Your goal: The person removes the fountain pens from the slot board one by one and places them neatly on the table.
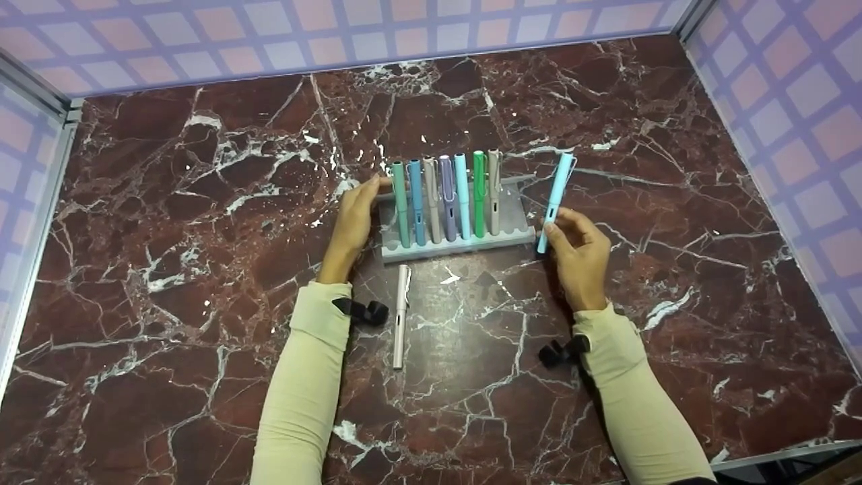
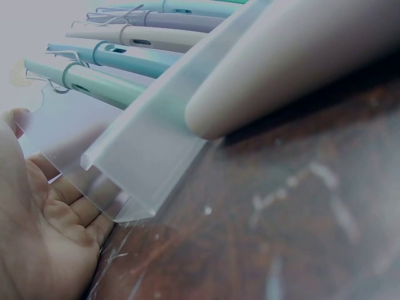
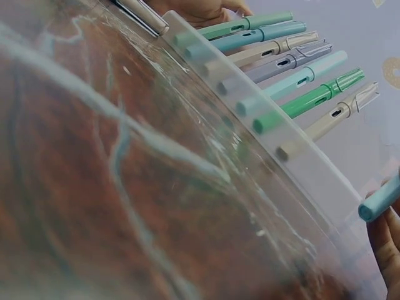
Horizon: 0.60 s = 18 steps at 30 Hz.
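A clear pen stand (image 1: 458, 244) bears a row of capped pens, among them a green pen (image 1: 479, 195), a purple pen (image 1: 448, 199) and a beige pen (image 1: 495, 195). At the stand's left end, my left hand (image 1: 353, 219) holds its edge; several fingers (image 2: 81, 209) are curled behind the see-through panel in the left wrist view. My right hand (image 1: 580, 252) pinches a light blue pen (image 1: 556, 192) by its lower barrel, just off the stand's right end. The pen is nearly upright, cap end up. In the right wrist view only part of that hand shows.
A pale pinkish pen (image 1: 401, 323) lies on the dark red marbled table (image 1: 202, 269) in front of the stand, between my forearms. Checked panels (image 1: 337, 40) wall the table at the back and both sides. A black strap camera (image 1: 363, 311) sits on each wrist.
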Each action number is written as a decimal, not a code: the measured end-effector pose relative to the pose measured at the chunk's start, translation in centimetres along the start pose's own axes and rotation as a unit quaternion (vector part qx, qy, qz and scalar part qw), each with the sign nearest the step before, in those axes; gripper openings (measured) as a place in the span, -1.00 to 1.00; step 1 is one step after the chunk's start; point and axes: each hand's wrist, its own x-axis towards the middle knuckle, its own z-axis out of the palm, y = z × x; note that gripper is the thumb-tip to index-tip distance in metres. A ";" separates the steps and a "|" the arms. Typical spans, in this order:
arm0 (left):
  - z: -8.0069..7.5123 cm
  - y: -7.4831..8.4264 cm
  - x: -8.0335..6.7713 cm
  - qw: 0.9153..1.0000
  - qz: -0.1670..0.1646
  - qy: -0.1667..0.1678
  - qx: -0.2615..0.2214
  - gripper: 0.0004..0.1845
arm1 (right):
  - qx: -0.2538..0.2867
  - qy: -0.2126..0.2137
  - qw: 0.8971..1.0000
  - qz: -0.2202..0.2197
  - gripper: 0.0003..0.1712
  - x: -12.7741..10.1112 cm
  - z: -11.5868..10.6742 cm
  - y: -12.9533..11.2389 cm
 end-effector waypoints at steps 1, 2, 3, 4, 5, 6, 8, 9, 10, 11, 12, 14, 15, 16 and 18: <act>0.0 0.0 0.0 1.000 0.000 0.000 -0.003 -0.53 | 0.005 -0.002 1.000 -0.002 -0.78 0.0 0.0 0.0; 0.0 0.0 0.0 1.000 -0.002 -0.001 -0.004 -0.53 | 0.011 -0.004 1.000 -0.005 -0.78 -0.1 0.0 0.0; 0.0 0.0 0.0 1.000 -0.003 -0.003 -0.007 -0.52 | 0.013 -0.006 1.000 -0.007 -0.78 -0.1 0.0 0.0; 0.0 0.0 0.0 1.000 -0.005 -0.005 -0.010 -0.52 | 0.015 -0.010 1.000 -0.010 -0.78 -0.2 0.0 0.0; 0.0 0.0 -0.1 1.000 -0.006 -0.007 -0.013 -0.52 | 0.016 -0.015 1.000 -0.010 -0.78 -0.3 0.0 -0.1; 0.0 0.0 -0.1 1.000 -0.008 -0.009 -0.015 -0.52 | 0.019 -0.020 1.000 -0.011 -0.78 -0.4 0.0 -0.1; 0.0 0.1 -0.1 1.000 -0.008 -0.007 -0.013 -0.53 | 0.026 -0.032 0.999 -0.010 -0.78 -0.6 0.0 -0.1; 0.0 0.1 -0.1 1.000 -0.009 -0.007 -0.013 -0.53 | 0.029 -0.039 0.999 -0.009 -0.78 -0.7 0.0 -0.1; 0.0 0.1 -0.1 1.000 -0.008 -0.005 -0.011 -0.53 | 0.034 -0.046 0.998 -0.007 -0.78 -0.8 0.1 -0.2; 0.0 0.1 -0.1 1.000 -0.009 -0.004 -0.010 -0.53 | 0.038 -0.052 0.998 -0.003 -0.78 -0.9 0.1 -0.2; 0.0 0.1 -0.1 1.000 -0.009 -0.003 -0.010 -0.53 | 0.040 -0.058 0.998 -0.001 -0.78 -1.0 0.2 -0.2; 0.0 0.1 -0.1 1.000 -0.010 -0.005 -0.014 -0.53 | 0.044 -0.069 0.997 0.008 -0.78 -1.2 0.3 -0.3; 0.0 0.1 -0.1 1.000 -0.009 -0.005 -0.014 -0.53 | 0.048 -0.075 0.996 0.014 -0.78 -1.3 0.3 -0.4; 0.0 0.1 0.0 1.000 -0.006 -0.002 -0.012 -0.53 | 0.048 -0.079 0.995 0.019 -0.78 -1.4 0.3 -0.4; 0.0 0.0 0.0 1.000 -0.002 0.000 -0.012 -0.54 | 0.050 -0.089 0.994 0.031 -0.78 -1.6 0.4 -0.4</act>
